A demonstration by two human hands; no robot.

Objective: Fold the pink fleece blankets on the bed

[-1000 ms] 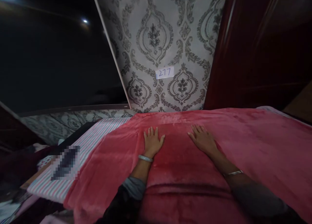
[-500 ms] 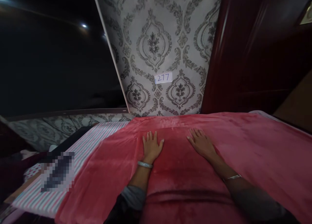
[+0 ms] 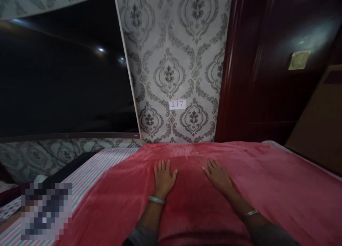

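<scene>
We see a plush red blanket point(image 3: 112, 199) spread over a striped cloth point(image 3: 107, 158), which shows along its left side; its far edge lies close to the patterned wall point(image 3: 171, 128), below the paper label point(image 3: 177, 104) marked 277. The pile looks soft and short, with a faint sheen, and its colour is uneven: deep red in the middle, a paler, dustier pink across the right, and light rubbed-looking patches near the far edge. Between our hands a darker section stands out, bounded by a faint line on the far side and another at the left, and a dark crease crosses it close to us. Small wrinkles run through the left part, which otherwise looks fairly smooth. Our left hand point(image 3: 164, 180) rests palm down on the blanket, fingers fanned wide and thumb well out. Our right hand point(image 3: 219, 176) lies flat too, its fingers closer together and its thumb apart; neither hand grips anything.
</scene>
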